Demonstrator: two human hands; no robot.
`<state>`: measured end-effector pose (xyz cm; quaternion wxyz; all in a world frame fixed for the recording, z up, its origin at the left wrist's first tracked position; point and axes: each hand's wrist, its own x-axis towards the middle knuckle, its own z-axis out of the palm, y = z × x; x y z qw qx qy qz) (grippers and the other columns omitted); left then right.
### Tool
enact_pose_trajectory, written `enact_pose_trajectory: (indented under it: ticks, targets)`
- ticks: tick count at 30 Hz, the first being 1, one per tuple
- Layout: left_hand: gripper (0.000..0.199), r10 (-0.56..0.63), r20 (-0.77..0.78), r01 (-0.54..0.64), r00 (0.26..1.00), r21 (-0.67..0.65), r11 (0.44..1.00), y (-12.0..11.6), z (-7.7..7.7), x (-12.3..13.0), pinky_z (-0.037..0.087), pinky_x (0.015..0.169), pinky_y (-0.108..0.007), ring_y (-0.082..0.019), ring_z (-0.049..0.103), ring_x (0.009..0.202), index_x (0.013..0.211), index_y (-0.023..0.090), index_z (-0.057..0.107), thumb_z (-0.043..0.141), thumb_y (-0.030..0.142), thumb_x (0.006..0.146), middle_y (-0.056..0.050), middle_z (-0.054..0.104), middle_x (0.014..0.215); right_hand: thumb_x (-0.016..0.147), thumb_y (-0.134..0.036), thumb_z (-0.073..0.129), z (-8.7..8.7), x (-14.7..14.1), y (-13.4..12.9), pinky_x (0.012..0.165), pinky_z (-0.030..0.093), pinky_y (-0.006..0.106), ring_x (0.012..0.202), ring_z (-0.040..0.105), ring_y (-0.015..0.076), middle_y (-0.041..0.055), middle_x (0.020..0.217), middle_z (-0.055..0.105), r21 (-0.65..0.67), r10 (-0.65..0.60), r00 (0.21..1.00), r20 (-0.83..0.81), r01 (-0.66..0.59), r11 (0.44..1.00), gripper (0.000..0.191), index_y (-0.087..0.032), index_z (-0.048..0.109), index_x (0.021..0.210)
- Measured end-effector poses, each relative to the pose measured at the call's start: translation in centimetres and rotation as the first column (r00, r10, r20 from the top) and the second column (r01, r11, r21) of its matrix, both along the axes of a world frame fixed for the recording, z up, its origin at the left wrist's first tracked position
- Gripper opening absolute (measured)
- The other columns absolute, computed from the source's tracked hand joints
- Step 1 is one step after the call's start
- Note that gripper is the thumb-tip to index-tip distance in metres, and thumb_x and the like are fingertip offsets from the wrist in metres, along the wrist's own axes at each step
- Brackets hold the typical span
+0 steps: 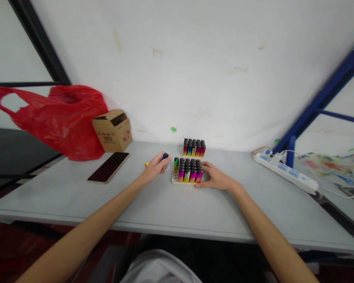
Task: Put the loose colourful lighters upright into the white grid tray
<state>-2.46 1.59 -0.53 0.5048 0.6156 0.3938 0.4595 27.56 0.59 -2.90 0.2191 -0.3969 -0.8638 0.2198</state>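
Observation:
My left hand (155,168) is closed around a dark blue lighter (165,156), left of the white tray (186,183). Several colourful lighters with black tops stand upright in that tray, pink ones (181,175) at its front. A green lighter (176,163) stands at the back of the tray's left column, with empty slots in front of it. My right hand (214,177) rests against the tray's right side, thumb at the front corner and fingers apart from the thumb. Beside my left hand lies something small and yellow (146,164), partly hidden.
Another block of lighters (194,148) stands behind, near the wall. At the left are a phone (109,168), a cardboard box (113,131) and a red plastic bag (67,122). A power strip (286,172) lies at the right.

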Motion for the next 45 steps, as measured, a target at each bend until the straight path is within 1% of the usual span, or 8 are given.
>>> enact_pose_trajectory:
  ticks: [5,11,17,20,23,28,38,45]
  targets:
    - [0.043,-0.010,0.076,0.022,0.997,-0.160,0.987,-0.2,-0.4,0.2,0.020,0.040,-0.016,-0.004,0.028,0.041,0.095,0.026,0.040,0.065,0.059,0.085,0.011,0.044,0.063,0.073,-0.066,0.081,0.0,0.0,0.0,0.120,0.038,0.053,0.133,0.051,0.0346,0.0152,0.142,0.053,-0.003,0.001,1.000,-0.007,-0.001,1.000,0.083,-0.019,0.061,0.139]
    - [0.048,-0.013,0.125,0.035,0.992,-0.171,0.985,-1.3,0.6,0.5,0.024,0.038,-0.015,-0.002,0.024,0.043,0.095,0.026,0.042,0.070,0.064,0.083,0.011,0.036,0.070,0.074,-0.067,0.080,0.0,0.0,0.0,0.120,0.038,0.054,0.133,0.051,0.0349,0.0143,0.142,0.053,0.004,0.003,1.000,-0.014,-0.003,1.000,0.082,-0.021,0.061,0.139]
    - [0.043,-0.128,0.216,0.172,0.968,-0.199,0.965,-1.3,1.1,-0.2,0.023,0.041,-0.014,-0.003,0.020,0.047,0.092,0.023,0.049,0.081,0.049,0.080,0.011,0.026,0.066,0.075,-0.065,0.081,0.1,0.0,0.0,0.120,0.039,0.052,0.132,0.052,0.0341,0.0144,0.141,0.054,0.016,0.013,1.000,-0.001,-0.013,1.000,0.081,-0.020,0.061,0.139]
    - [0.040,-0.109,0.211,0.142,0.972,-0.151,0.978,-1.1,1.1,-0.2,0.041,0.049,-0.019,-0.004,0.030,0.050,0.089,0.021,0.052,0.078,0.050,0.082,0.010,0.035,0.066,0.074,-0.065,0.081,0.1,0.0,0.0,0.119,0.039,0.052,0.131,0.053,0.0343,0.0146,0.140,0.055,0.021,0.014,1.000,-0.001,-0.014,1.000,0.080,-0.019,0.062,0.138]
    - [0.039,-0.046,0.065,0.047,0.997,-0.019,0.999,-1.1,1.3,0.0,0.052,0.066,-0.027,-0.012,0.053,0.068,0.090,0.018,0.064,0.075,0.054,0.082,0.002,0.055,0.077,0.074,-0.066,0.081,-0.1,0.1,0.1,0.119,0.040,0.052,0.131,0.053,0.0341,0.0140,0.140,0.055,0.028,0.019,1.000,-0.005,-0.019,0.999,0.081,-0.021,0.062,0.138]
    - [0.035,0.050,-0.172,-0.009,0.984,0.229,0.973,-0.8,1.1,0.0,0.052,0.075,-0.028,-0.022,0.061,0.094,0.084,0.017,0.076,0.074,0.052,0.081,-0.008,0.067,0.094,0.073,-0.067,0.081,-0.4,0.1,0.3,0.119,0.039,0.053,0.131,0.052,0.0342,0.0142,0.140,0.054,0.019,0.005,1.000,-0.002,-0.005,1.000,0.083,-0.021,0.061,0.139]
    - [0.030,0.027,-0.282,0.074,0.959,0.340,0.937,-0.1,-0.9,-0.1,0.058,0.087,-0.036,-0.024,0.068,0.095,0.102,0.018,0.077,0.073,0.043,0.085,-0.011,0.073,0.106,0.074,-0.066,0.081,-0.4,0.1,0.2,0.120,0.039,0.053,0.132,0.052,0.0343,0.0148,0.141,0.053,0.026,0.002,1.000,0.006,-0.003,1.000,0.084,-0.020,0.060,0.140]
    - [0.022,0.048,-0.441,0.165,0.896,0.434,0.886,0.1,-0.4,-0.4,0.056,0.085,-0.034,-0.024,0.069,0.091,0.099,0.020,0.075,0.068,0.038,0.090,-0.009,0.075,0.100,0.074,-0.066,0.080,-0.1,0.0,0.2,0.120,0.039,0.051,0.132,0.052,0.0343,0.0153,0.141,0.054,0.028,0.009,1.000,0.010,-0.009,1.000,0.085,-0.018,0.059,0.141]
